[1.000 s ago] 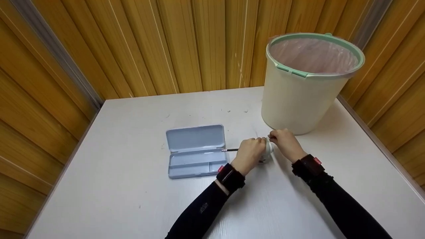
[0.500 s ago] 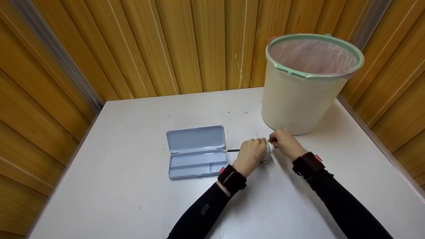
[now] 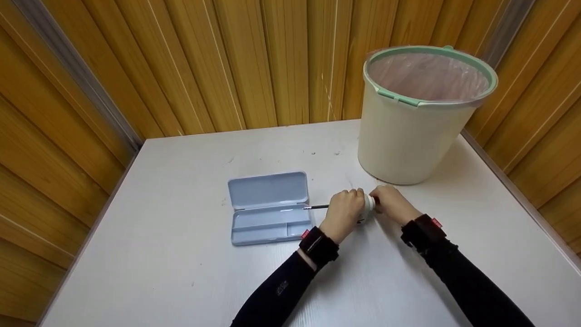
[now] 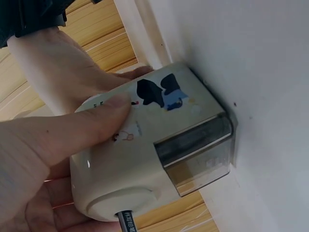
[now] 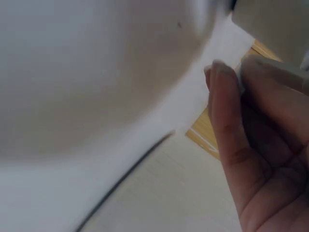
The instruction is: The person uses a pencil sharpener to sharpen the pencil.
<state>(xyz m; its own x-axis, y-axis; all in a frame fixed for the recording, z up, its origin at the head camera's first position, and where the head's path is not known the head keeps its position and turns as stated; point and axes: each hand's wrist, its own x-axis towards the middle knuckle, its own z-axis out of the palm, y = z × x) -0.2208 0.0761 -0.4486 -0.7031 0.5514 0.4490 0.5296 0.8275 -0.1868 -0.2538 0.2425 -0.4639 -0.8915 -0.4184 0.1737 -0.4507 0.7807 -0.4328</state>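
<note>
A cream table-top pencil sharpener (image 4: 140,164) with cartoon stickers and a clear shavings drawer (image 4: 198,166) lies under my left hand (image 3: 343,212). The left thumb presses along its side while the other fingers wrap around the back. From its front hole sticks a dark pencil (image 3: 317,207), pointing left toward the pencil case. At the sharpener's right end my right hand (image 3: 394,204) pinches a small pale part, seemingly the crank knob (image 5: 240,79), between thumb and forefinger. Most of the crank is hidden by the fingers.
To the left, an open light-blue pencil case (image 3: 268,218) with divided compartments lies near the pencil's outer end. A tall cream bin (image 3: 404,141) with a green rim and plastic liner stands behind the right hand. Wood-patterned walls (image 3: 286,63) border the white table (image 3: 181,181).
My right hand has shifted slightly down and toward me at the sharpener's end. The left hand keeps its grip, and the pencil stays in the sharpener.
</note>
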